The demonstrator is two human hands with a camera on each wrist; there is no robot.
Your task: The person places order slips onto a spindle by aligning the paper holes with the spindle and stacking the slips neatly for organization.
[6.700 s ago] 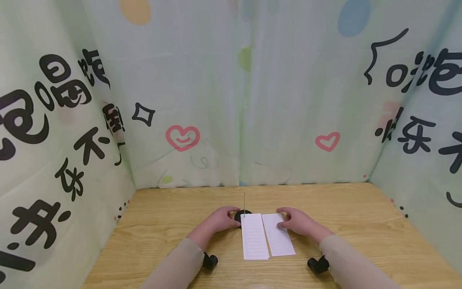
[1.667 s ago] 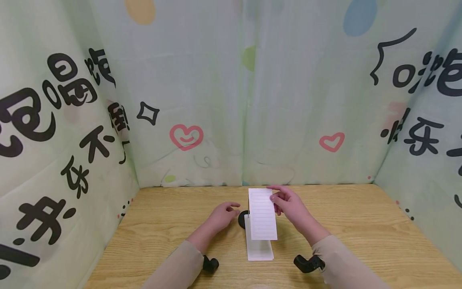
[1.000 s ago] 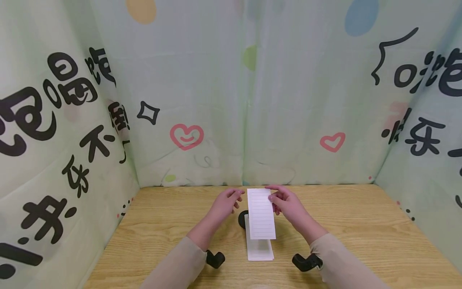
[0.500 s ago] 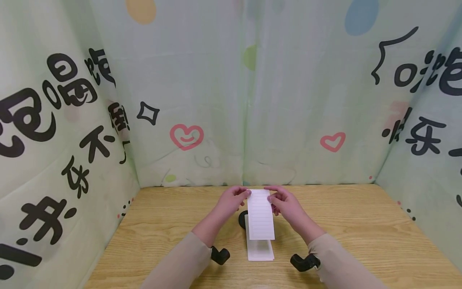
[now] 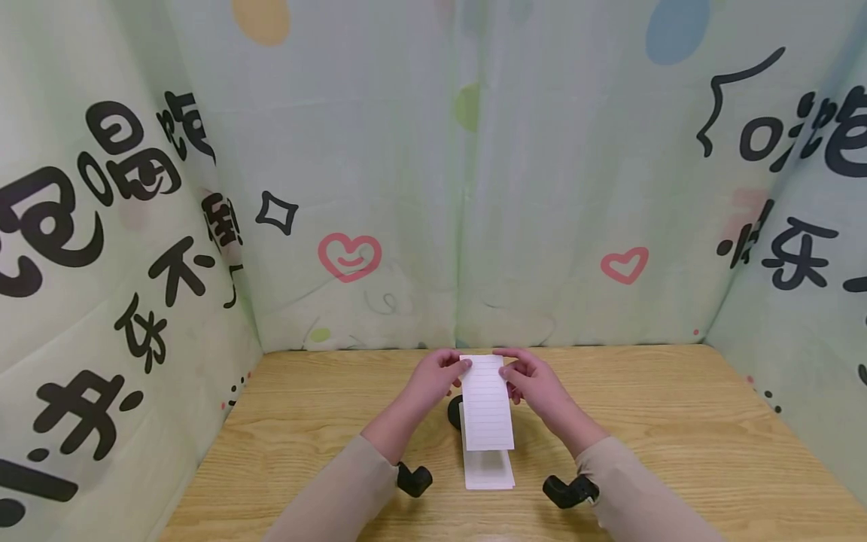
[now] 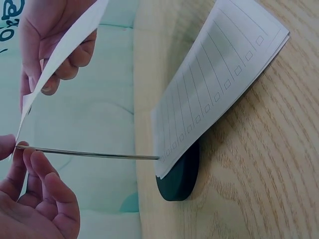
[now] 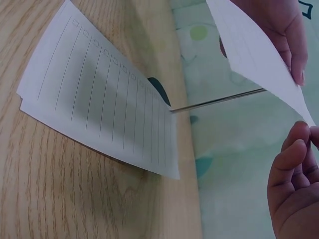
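Observation:
A lined slip of paper point(image 5: 486, 406) is held up by both hands at its top end. My left hand point(image 5: 433, 379) pinches its upper left corner, thumb in front. My right hand point(image 5: 535, 382) pinches the right edge between thumb and fingers. Below it, a thin metal spike point(image 6: 94, 154) stands on a round black base point(image 6: 182, 181). The spike runs through one end of a small stack of lined slips point(image 7: 99, 94), which slants from the base. In the left wrist view the spike's top meets the raised slip right at the left fingertips.
The wooden table point(image 5: 325, 406) spreads out around the base. A printed fabric curtain point(image 5: 406, 173) closes off the back and both sides. Black wrist cameras point(image 5: 415, 479) hang under both forearms.
The right hand lifted a slip from beside the stack up over the spike. The left hand left the base, rose and took the slip's left corner. Over the last half second little has moved.

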